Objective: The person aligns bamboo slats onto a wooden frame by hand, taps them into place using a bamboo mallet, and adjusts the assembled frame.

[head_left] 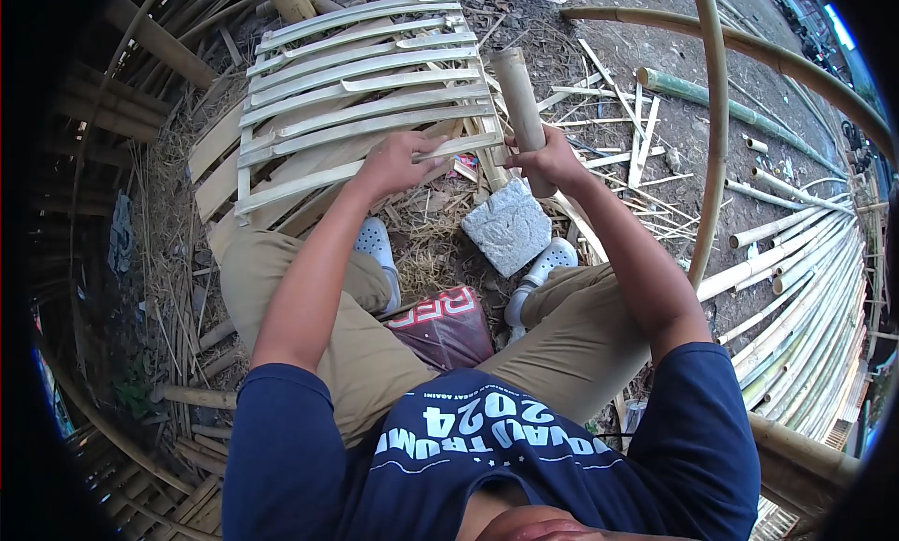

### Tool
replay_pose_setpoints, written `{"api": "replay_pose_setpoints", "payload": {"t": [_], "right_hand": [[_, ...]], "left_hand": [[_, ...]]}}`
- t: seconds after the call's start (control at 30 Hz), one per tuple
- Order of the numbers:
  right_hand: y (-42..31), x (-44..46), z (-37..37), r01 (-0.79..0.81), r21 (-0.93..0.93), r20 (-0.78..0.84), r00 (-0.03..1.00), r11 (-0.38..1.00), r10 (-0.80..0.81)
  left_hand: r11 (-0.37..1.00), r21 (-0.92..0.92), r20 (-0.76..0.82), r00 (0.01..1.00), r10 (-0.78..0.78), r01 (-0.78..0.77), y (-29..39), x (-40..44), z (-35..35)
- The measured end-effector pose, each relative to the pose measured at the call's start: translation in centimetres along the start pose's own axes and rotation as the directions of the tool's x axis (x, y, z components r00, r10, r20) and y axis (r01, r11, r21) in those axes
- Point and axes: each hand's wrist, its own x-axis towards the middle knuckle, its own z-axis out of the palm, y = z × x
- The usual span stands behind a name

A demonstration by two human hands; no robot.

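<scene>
A slatted bamboo panel of pale strips lies in front of me, raised on flat bamboo pieces. My left hand is closed at its near edge, fingers on the nearest slat. My right hand is wrapped round the lower part of a thick bamboo tube, which stands out above the fist beside the panel's right corner. Just below that hand sits a rough pale stone block, between my feet. The fingertips of my right hand are partly hidden by the tube.
Long bamboo poles are piled at the right, and a curved pole rises in front of them. Split strips litter the ground beyond the block. A printed red sack lies between my legs. Bamboo framing borders the left.
</scene>
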Motion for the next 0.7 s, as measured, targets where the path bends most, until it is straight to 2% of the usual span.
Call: {"api": "replay_pose_setpoints", "payload": {"t": [0.17,0.23,0.37,0.47,0.63,0.7], "right_hand": [[0.2,0.1,0.2,0.018,-0.014,-0.003,1.000,1.000,-0.018],[0.1,0.1,0.2,0.018,-0.006,-0.005,1.000,1.000,-0.018],[-0.2,0.1,0.2,-0.049,0.011,-0.016,0.999,0.999,0.049],[-0.2,0.1,0.2,-0.046,0.017,-0.017,0.999,0.999,0.047],[0.0,0.0,0.6,-0.013,0.023,-0.047,0.999,1.000,0.014],[0.1,0.1,0.6,-0.038,0.005,-0.012,0.999,0.999,0.038]], "left_hand": [[0.994,-0.090,-0.025,0.998,0.063,-0.065,-0.7,0.0,0.3],[0.992,-0.099,0.016,0.997,0.075,-0.073,-0.9,0.0,0.3],[0.987,-0.123,0.014,0.994,0.108,-0.105,-1.7,0.2,0.8],[0.989,-0.136,0.050,0.996,0.068,-0.060,-1.3,0.2,0.5],[0.989,-0.125,0.039,0.995,0.090,-0.084,-1.2,0.1,0.4],[0.991,-0.114,0.048,0.996,0.081,-0.075,-1.2,0.1,0.4]]}}
